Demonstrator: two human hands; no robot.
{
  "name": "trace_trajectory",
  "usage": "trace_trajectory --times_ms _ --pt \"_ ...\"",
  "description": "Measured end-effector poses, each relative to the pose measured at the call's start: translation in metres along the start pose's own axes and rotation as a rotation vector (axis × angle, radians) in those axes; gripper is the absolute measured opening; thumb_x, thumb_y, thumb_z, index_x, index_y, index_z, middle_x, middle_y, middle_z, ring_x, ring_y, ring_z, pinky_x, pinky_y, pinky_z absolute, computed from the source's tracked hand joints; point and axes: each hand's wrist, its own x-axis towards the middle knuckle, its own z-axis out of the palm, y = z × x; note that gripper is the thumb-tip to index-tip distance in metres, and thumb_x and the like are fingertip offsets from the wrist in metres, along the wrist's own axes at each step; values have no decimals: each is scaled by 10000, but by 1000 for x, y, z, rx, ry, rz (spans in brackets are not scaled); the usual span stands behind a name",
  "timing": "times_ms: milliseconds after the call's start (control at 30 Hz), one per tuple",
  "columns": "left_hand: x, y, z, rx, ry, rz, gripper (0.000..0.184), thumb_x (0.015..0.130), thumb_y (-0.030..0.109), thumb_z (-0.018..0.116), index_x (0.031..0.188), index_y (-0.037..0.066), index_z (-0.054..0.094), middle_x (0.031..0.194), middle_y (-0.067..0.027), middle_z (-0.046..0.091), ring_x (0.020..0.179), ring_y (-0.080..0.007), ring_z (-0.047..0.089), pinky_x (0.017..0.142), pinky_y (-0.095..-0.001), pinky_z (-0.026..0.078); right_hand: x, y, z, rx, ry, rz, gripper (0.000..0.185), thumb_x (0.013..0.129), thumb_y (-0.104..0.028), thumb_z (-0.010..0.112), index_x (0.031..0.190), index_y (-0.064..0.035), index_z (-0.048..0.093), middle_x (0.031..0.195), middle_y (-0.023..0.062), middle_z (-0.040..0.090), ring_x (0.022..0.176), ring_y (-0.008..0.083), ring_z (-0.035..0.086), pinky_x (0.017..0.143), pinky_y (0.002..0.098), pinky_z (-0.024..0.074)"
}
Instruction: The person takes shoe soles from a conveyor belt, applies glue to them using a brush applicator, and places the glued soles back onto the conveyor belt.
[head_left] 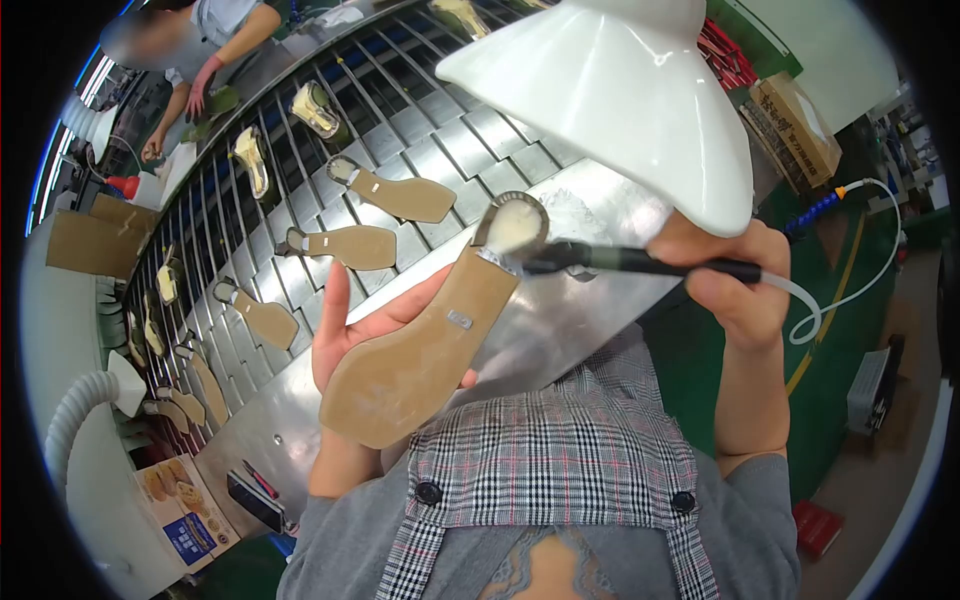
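My left hand [340, 345] supports a tan shoe sole [415, 350] from beneath, its thumb stretched out to the left side. The sole has a small metallic tag in the middle and a dark-rimmed heel part [515, 225] with a whitish coating inside. In my right hand [740, 280] is a black-handled glue brush [640, 260], held level, with a clear tube [805, 310] running from its back end. The brush's dark tip is at the lower edge of the heel part; whether it touches is hard to tell.
A slatted metal conveyor [470, 160] carries several soles [400, 195] and shoe parts. A white hood [620, 100] hangs close above my right hand. Across the conveyor, a co-worker [225, 40] handles something. A printed box [185, 510] stands lower left; a cardboard box [795, 130] sits right.
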Motion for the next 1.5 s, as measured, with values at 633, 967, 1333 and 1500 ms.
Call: trace_trajectory --times_ms 633,967,1333,1500 --pt "56 -21 -66 1101 452 622 696 754 -68 532 1423 10 356 1375 -145 431 1301 -264 387 1083 -374 313 -15 -3 75 -610 236 -93 157 786 -1 657 935 49 669 763 145 663 651 194 620 577 294 476" --pt "0 -23 -86 1060 852 502 765 822 -43 551 1473 64 164 1297 -143 455 1168 -218 470 1016 -345 386 -61 55 43 554 668 496 256 921 -140 521 993 74 640 862 185 694 783 246 680 725 310 491" --pt "-2 -33 -96 1379 772 427 746 866 116 635 1476 69 208 1282 -124 496 1137 -199 500 1015 -355 369 -98 78 39 586 782 628 246 911 -129 526 977 75 645 861 187 693 786 246 681 709 297 497" --pt "-18 -28 -99 1429 760 381 718 876 91 618 1472 64 218 1264 -122 511 1118 -191 514 998 -344 391 -105 80 22 744 861 618 244 909 -129 533 1003 75 627 868 172 692 813 240 670 692 293 497"
